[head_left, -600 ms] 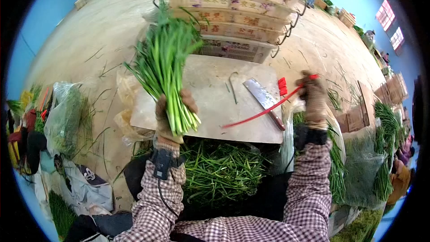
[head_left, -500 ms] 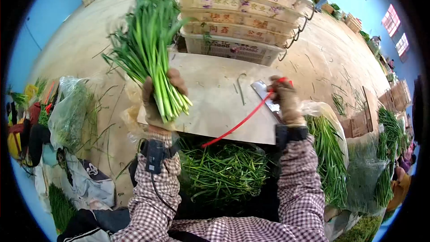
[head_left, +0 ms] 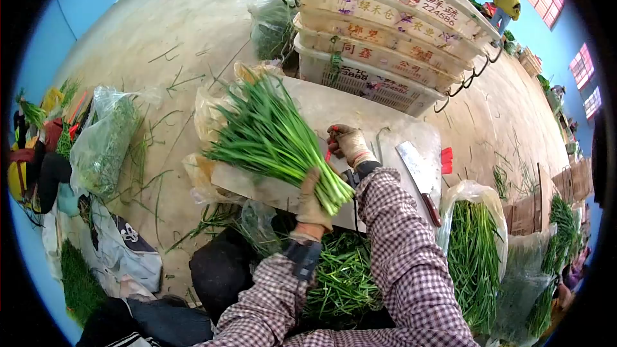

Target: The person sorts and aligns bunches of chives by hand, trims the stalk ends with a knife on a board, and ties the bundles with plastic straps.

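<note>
bunch of chives (head_left: 273,135): gathered into one bundle, held over the left part of the counter (head_left: 308,97), its leaves fanned toward the left edge and its pale stalk ends reaching to the near edge; the ends look roughly level to you, though not perfectly even.
left hand (head_left: 312,204): your gloved fingers are wrapped around the lower stalks, grasping the bunch just above the cut ends.
right hand (head_left: 350,145): gloved as well, fingers curled and pinching a red strip (head_left: 328,154) just beside the stalks, on the far side of the bunch from you.
red strip: only short bits of it show at your fingertips; you cannot tell whether any of it runs behind the stalks.
state of the bundle: the gathering looks done; no finished tie shows around the stalks, so judge it as not yet bound.
knife (head_left: 411,170): lying free near the right edge, blade toward the far side, handle toward the near right corner, in neither hand.
spare red strips (head_left: 447,160): in a small cluster at the right edge, well apart from your hands.
loose greens (head_left: 344,273): heaped below the near edge, unbundled.
bagged greens (head_left: 474,250): upright beyond the near right corner, in a plastic bag.
</note>
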Available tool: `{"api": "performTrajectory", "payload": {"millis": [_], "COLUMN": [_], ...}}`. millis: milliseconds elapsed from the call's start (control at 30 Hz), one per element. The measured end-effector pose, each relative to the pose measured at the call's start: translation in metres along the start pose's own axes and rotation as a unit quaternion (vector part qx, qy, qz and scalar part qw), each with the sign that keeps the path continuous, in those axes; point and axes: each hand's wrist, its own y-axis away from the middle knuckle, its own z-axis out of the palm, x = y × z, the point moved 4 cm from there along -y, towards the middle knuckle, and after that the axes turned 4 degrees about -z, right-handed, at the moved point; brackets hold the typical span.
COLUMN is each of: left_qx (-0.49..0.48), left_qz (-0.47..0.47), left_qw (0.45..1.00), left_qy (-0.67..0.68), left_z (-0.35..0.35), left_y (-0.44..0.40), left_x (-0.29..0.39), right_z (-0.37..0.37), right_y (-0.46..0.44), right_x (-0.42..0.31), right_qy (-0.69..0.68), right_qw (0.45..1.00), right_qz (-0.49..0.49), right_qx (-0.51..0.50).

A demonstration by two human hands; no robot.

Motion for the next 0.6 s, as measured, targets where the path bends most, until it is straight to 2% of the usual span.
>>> {"api": "performTrajectory", "payload": {"millis": [67, 133, 200, 233, 267, 300, 367, 400, 500, 567, 600], "left_qx": [0.074, 0.126, 0.153, 0.199, 0.195, 0.191, 0.184, 0.155, 0.18, 0.144, 0.15], "left_qz": [-0.007, -0.025, -0.015, -0.03, -0.023, -0.017, -0.035, -0.046, -0.027, -0.067, -0.066], "left_qw": [0.996, 0.991, 0.988, 0.979, 0.98, 0.981, 0.982, 0.987, 0.983, 0.987, 0.986], "left_qy": [-0.045, -0.033, -0.01, -0.028, -0.022, -0.016, -0.003, 0.006, -0.032, 0.014, -0.011], "left_z": [-0.051, -0.055, -0.046, -0.035, -0.037, -0.041, -0.038, -0.037, -0.059, -0.052, -0.051], "left_y": [-0.009, -0.012, -0.015, -0.012, -0.016, -0.019, -0.018, -0.017, -0.027, -0.026, -0.024], "left_x": [-0.035, -0.049, -0.056, -0.054, -0.058, -0.062, -0.063, -0.064, -0.072, -0.07, -0.065], "right_z": [-0.008, -0.013, -0.013, -0.013, -0.015, -0.02, -0.027, -0.026, -0.029, -0.01, -0.003], "right_y": [-0.011, -0.016, -0.019, -0.017, -0.014, -0.01, 0.008, 0.028, 0.074, 0.106, 0.118], "right_x": [0.003, -0.002, -0.006, -0.008, -0.014, -0.023, -0.05, -0.059, -0.062, -0.043, -0.032], "right_qy": [-0.005, -0.017, 0.054, 0.089, 0.175, 0.315, 0.574, 0.582, 0.61, 0.643, 0.622], "right_qw": [1.0, 0.998, 0.997, 0.994, 0.982, 0.946, 0.814, 0.81, 0.776, 0.722, 0.724], "right_qz": [0.02, 0.058, 0.032, 0.017, -0.039, -0.061, -0.092, -0.053, 0.015, 0.02, -0.006], "right_qx": [-0.012, -0.036, -0.054, -0.063, -0.056, -0.041, -0.014, -0.046, -0.16, -0.256, -0.298]}}
